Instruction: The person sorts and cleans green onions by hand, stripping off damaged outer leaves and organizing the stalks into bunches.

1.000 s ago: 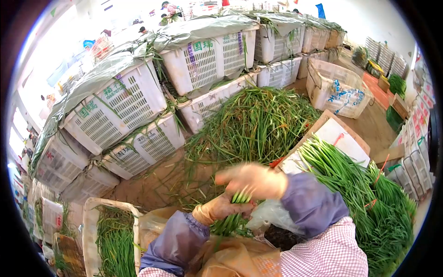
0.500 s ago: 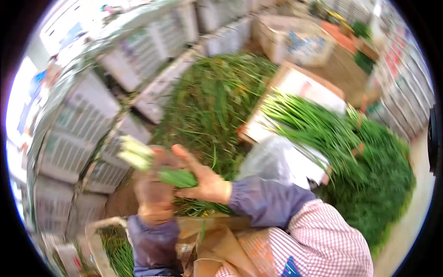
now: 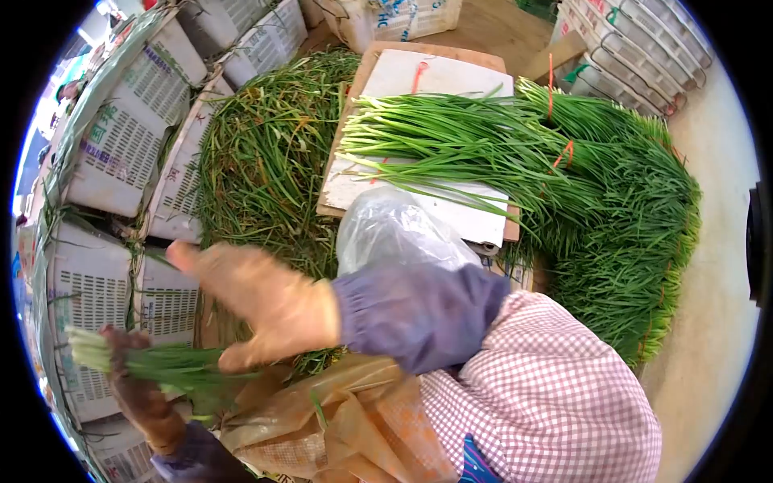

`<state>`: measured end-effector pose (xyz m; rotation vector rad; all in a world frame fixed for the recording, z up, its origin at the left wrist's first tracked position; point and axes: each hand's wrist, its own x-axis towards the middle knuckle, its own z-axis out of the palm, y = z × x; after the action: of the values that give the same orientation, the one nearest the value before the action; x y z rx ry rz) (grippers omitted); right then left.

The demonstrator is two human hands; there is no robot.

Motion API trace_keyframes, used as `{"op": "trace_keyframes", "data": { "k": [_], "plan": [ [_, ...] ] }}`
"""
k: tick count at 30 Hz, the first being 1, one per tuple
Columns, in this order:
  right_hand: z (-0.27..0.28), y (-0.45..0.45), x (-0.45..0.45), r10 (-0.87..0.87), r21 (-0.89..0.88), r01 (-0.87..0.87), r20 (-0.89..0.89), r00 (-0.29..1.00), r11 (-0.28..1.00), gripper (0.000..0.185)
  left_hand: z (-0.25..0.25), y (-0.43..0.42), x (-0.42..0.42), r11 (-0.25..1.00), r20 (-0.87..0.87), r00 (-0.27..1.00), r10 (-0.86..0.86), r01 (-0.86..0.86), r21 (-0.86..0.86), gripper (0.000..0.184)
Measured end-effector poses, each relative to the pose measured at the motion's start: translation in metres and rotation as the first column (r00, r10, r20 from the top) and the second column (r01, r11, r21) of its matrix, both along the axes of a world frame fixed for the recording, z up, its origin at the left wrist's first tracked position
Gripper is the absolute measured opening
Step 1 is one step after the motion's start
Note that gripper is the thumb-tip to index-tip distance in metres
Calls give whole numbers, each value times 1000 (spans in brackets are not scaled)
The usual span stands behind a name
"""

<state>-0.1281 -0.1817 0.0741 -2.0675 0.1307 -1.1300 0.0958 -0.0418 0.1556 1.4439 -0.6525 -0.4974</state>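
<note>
My left hand [image 3: 149, 398], at the lower left, is closed around a bunch of garlic chives [image 3: 181, 364], pale stem ends pointing left and green leaves trailing right. Above the leaves, my right hand [image 3: 270, 298] is stretched out with thumb and fingers apart, somewhat blurred; nothing shows in it. A spread of loose garlic chives [image 3: 451, 133] lies on a white board [image 3: 439, 72] ahead of me. Against the board's near edge sits a clear plastic bag [image 3: 390, 229], partly behind my right sleeve.
A heap of loose green trimmings [image 3: 270, 153] lies left of the board. White plastic crates [image 3: 121, 149] line the left side, and more stacked crates [image 3: 628, 48] stand back right. Chive bundles [image 3: 620, 233] with orange ties fill the right. A brown plastic apron [image 3: 338, 419] covers my lap.
My left hand has moved down and left with the chives. My right hand has come off the leaves and spread open. The view has shifted, bringing the board nearer the middle.
</note>
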Motion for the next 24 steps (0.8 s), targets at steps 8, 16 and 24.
{"op": "trace_keyframes", "data": {
  "k": [8, 16, 24],
  "plan": [
    [-49, 35, 7, -76, 497, 16, 102, 992, 868, 80, -27, -90, -111, 929, -444, 817, -367, 342, -139, 39],
    [49, -70, -216, 41, 849, 248, -300, 953, 468, 47, -108, -180, -119, 697, 108, 702, -704, 653, 298, 36],
    [-5, -122, -271, -553, 344, 694, -428, 715, 632, 44, -173, -253, -164, 672, 677, 204, -707, 491, 554, 26]
  ]
}}
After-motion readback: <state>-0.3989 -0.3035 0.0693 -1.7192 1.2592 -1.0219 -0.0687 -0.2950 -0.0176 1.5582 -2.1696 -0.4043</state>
